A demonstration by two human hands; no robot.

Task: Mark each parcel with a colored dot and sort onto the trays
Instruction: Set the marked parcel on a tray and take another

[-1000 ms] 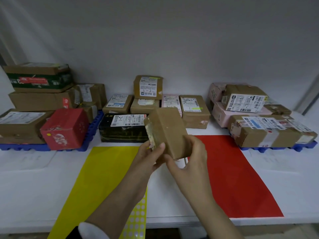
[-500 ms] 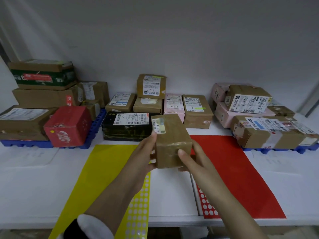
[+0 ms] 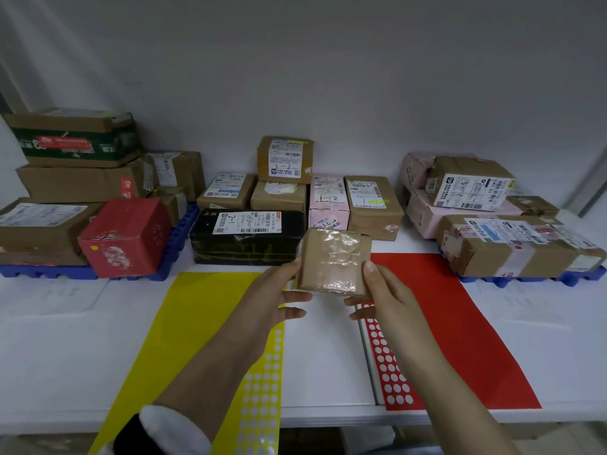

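Here the parcel (image 3: 333, 261) sits gripped between left hand (image 3: 274, 298) and right hand (image 3: 382, 295).

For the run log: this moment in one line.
object: small brown taped cardboard parcel | left hand: holds left side | right hand: holds right side

The parcel (image 3: 333, 262) is plain glossy brown. White circles dot the yellow sticker sheet (image 3: 203, 323) and the red sticker sheet (image 3: 460, 323).

Brightness: moderate and even; the white table (image 3: 49, 339) was well lit, the wall (image 3: 295, 60) a dull grey.
Shadows: soft and faint along the table's back edge.
Glare: a pale sheen lay on the held parcel (image 3: 335, 261), on its taped face.
Distortion: wide-angle bending bowed the table's front edge.
Sharpness: centre fairly crisp; corners were soft.
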